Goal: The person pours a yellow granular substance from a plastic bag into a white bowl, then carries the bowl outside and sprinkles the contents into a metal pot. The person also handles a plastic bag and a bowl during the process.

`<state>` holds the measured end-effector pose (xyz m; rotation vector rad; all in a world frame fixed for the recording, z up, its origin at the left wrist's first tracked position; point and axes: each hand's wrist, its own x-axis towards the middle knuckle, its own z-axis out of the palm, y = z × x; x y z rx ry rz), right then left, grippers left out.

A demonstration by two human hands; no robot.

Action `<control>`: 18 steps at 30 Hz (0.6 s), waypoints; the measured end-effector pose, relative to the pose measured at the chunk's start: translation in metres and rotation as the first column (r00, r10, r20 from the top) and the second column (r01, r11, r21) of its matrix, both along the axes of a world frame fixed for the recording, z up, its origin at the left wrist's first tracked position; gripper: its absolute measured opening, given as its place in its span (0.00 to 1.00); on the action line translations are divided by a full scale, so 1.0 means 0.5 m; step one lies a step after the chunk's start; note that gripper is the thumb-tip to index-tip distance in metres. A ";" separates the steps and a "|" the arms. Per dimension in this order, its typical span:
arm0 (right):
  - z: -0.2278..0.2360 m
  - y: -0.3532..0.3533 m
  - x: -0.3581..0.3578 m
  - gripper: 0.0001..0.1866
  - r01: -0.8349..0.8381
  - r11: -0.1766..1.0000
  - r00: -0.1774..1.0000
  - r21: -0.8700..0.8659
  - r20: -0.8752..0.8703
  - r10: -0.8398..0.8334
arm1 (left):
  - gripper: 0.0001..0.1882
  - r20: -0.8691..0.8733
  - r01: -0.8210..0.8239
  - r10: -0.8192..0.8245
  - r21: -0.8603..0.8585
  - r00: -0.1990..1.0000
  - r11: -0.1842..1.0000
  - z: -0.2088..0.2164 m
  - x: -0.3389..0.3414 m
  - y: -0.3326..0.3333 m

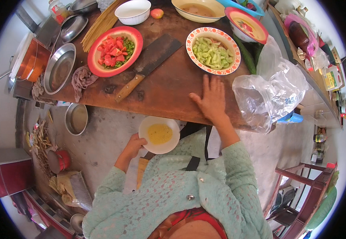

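Observation:
My left hand (131, 146) grips the rim of a white bowl (172, 146) with yellow liquid, likely beaten egg, in its bottom. The bowl is held just off the near edge of the table. On the wooden tabletop (167, 89) my right hand (211, 97) lies flat, fingers spread, holding nothing. Its fingertips are close to an orange-patterned bowl (188, 47) of chopped pale green vegetable. A cleaver (151, 59) with a wooden handle lies left of that hand. Beyond its handle sits a red-rimmed bowl (93, 67) with diced tomato and chopped green pieces.
A clear plastic bag (266, 93) droops over the right table edge beside green cucumbers (244, 53). Along the back stand a white bowl (133, 14), a tomato (156, 14) and a cream basin (177, 4). A metal basin (49, 69) and a rag (83, 79) lie left.

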<state>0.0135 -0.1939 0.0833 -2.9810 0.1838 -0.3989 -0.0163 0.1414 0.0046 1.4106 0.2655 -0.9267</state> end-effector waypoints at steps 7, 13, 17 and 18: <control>0.040 0.156 -0.107 0.38 -0.628 0.728 0.752 0.274 -0.026 0.659 | 0.21 -0.029 0.024 -0.024 -0.020 0.999 1.000 0.048 0.000 -0.047; 0.058 0.012 0.017 0.35 -0.320 0.947 0.947 0.033 0.024 0.319 | 0.20 -0.033 -0.041 0.039 -0.059 0.999 0.997 0.077 -0.021 -0.020; 0.023 0.091 0.035 0.37 -0.420 0.904 0.907 0.075 0.052 0.417 | 0.21 -0.027 -0.065 0.064 -0.060 0.998 0.996 0.050 -0.027 0.008; 0.020 0.129 0.016 0.36 -0.538 0.835 0.843 0.116 0.079 0.533 | 0.22 -0.024 -0.058 0.057 -0.042 0.998 0.997 0.042 -0.026 0.013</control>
